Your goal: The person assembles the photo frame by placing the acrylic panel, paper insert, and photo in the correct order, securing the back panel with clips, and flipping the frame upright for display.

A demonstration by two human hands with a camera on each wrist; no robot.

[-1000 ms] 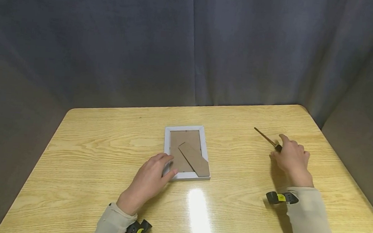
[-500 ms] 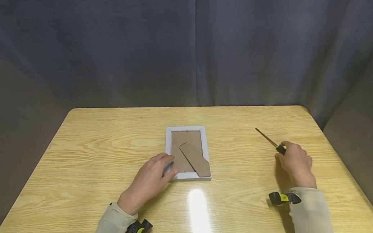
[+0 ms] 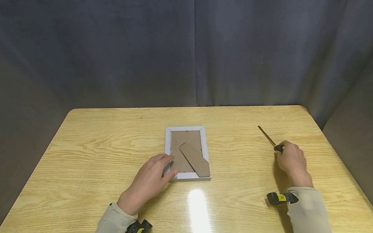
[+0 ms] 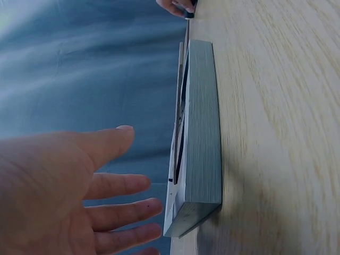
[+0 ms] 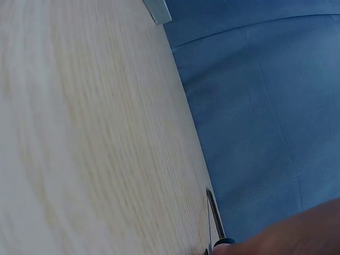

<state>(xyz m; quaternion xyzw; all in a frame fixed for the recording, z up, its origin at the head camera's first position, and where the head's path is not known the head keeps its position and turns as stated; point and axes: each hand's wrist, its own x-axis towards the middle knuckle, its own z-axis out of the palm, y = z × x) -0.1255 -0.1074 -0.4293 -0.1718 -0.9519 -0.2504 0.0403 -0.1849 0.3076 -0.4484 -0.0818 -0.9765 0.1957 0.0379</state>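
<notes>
A picture frame (image 3: 188, 128) with a pale rim lies face down on the wooden table, its brown backing and angled stand leg (image 3: 196, 160) showing. Over the frame's lower left corner is my left hand (image 3: 150, 175), fingers relaxed and spread. In the left wrist view, that hand (image 4: 69, 196) appears beside the frame (image 4: 203, 122) with a gap between them and nothing in its grasp. To the right, my right hand (image 3: 293, 159) holds a screwdriver (image 3: 267, 136) by its dark handle, the shaft pointing away and left. Most of the handle is hidden by the fingers.
The wooden table (image 3: 107, 136) extends around both hands, with its far edge in front of a dark curtain (image 3: 138, 55). A bright glare streak (image 3: 200, 218) marks the tabletop nearest me. Each wrist wears a black strap (image 3: 281, 198).
My right forefinger, stretched out a second ago, now curls in at the screwdriver's handle. The screwdriver's tip has shifted slightly right. My left hand and the picture frame have stayed put.
</notes>
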